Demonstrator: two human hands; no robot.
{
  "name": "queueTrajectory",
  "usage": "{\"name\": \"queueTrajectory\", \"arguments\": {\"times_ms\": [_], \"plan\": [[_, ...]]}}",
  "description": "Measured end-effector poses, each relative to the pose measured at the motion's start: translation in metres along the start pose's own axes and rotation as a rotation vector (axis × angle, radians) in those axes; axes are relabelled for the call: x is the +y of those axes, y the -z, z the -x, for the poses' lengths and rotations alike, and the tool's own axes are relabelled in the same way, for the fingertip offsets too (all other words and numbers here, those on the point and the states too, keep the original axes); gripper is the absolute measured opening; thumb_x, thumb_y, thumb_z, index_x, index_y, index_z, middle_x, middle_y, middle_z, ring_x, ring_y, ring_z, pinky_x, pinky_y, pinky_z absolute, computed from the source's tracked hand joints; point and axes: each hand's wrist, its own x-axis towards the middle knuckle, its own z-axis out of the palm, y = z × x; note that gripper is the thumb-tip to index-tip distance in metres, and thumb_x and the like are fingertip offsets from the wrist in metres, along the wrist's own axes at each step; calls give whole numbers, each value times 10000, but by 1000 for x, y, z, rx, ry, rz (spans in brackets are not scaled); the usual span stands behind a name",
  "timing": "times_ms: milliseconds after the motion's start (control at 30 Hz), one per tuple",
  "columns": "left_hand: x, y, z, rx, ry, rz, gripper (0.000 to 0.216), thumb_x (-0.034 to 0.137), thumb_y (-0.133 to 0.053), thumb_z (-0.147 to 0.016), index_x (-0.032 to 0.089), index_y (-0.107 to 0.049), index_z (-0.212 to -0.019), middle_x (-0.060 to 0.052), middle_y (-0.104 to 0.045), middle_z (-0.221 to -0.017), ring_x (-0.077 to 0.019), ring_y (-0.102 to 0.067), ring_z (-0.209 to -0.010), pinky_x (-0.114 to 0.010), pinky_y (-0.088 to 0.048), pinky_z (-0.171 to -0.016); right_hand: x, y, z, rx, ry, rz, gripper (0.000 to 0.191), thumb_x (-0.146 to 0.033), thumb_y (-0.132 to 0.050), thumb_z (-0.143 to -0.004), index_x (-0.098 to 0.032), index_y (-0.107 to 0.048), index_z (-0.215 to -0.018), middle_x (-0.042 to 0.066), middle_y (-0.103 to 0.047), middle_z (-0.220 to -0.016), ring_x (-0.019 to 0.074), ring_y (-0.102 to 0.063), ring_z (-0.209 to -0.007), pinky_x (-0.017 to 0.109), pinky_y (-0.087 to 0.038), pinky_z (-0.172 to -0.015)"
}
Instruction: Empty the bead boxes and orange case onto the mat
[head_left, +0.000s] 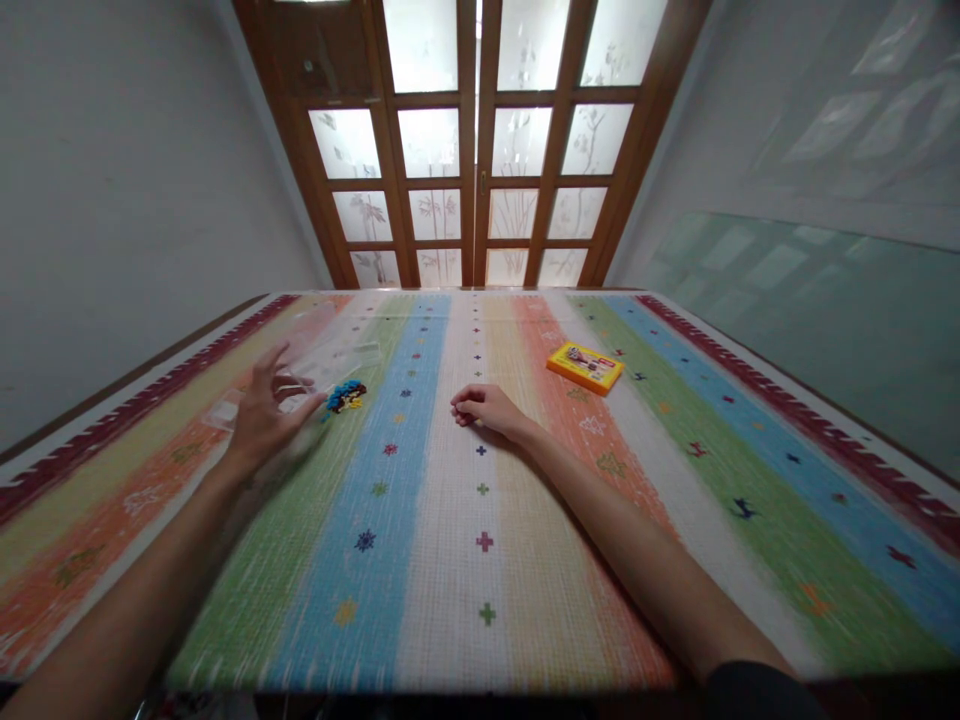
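My left hand (271, 412) is over the left part of the table with its fingers spread and curved, and I see nothing gripped between them. Its thumb tip is close to a small heap of blue, yellow, black and cream plastic pieces (346, 397). Clear, crumpled plastic wrapping (330, 352) lies behind and around these fingers, partly hidden by them; whether they touch it I cannot tell. Near the table's middle, my right hand (486, 408) rests on the cloth with its fingers curled together. What it holds, if anything, is hidden.
A flat yellow-orange box (585, 367) with a printed picture lies right of my right hand, farther back. A striped, patterned tablecloth (450, 560) covers the table. Wooden doors (472, 140) with frosted panes stand beyond the far edge, with walls on both sides.
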Motion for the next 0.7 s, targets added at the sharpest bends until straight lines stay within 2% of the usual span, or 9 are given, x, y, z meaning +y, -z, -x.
{"name": "queueTrajectory", "arguments": {"times_ms": [100,267,400,533,633,700], "plan": [[17,-18,-8,-77,160,233,878,431,-785,-756,308,-291,-1471,-141,-511,-1357,-215,-706,-912,-442,-624,-832,0,0,0,8,1,-2,138,-25,-660,-762,-158,-660,-725,41,-672,-667,122,-622,-604,267,-549,-639],[38,-58,-22,-253,230,391,711,416,-783,-711,254,-468,-1328,-122,-593,-1275,-189,-700,-850,-407,-611,-779,1,0,-1,4,7,2,141,-18,-657,-754,-156,-664,-729,36,-676,-667,118,-630,-594,260,-552,-630],[38,-91,-32,-427,223,313,481,447,-731,-735,208,-626,-1139,-94,-688,-1085,-217,-692,-836,-418,-594,-784,0,-1,0,-5,8,-7,140,-22,-646,-752,-159,-660,-731,21,-676,-650,111,-639,-584,241,-556,-621],[35,-112,-41,-495,179,244,376,478,-711,-720,195,-710,-968,-144,-675,-1209,-259,-695,-938,-437,-590,-828,-2,-2,1,6,-6,-5,152,-8,-627,-748,-157,-648,-729,15,-680,-653,105,-640,-565,238,-558,-612],[36,-118,-46,-522,155,200,320,473,-706,-727,193,-755,-876,-173,-660,-1254,-320,-648,-1128,-427,-590,-837,-2,-2,1,9,-8,1,149,-7,-628,-744,-154,-648,-734,18,-684,-650,107,-638,-560,239,-559,-606],[37,-119,-47,-534,142,156,278,446,-697,-740,196,-773,-837,-167,-674,-1237,-329,-635,-1157,-432,-577,-874,-1,-2,1,12,-3,0,145,-8,-622,-748,-150,-651,-740,18,-681,-646,106,-638,-559,237,-557,-604]]}}
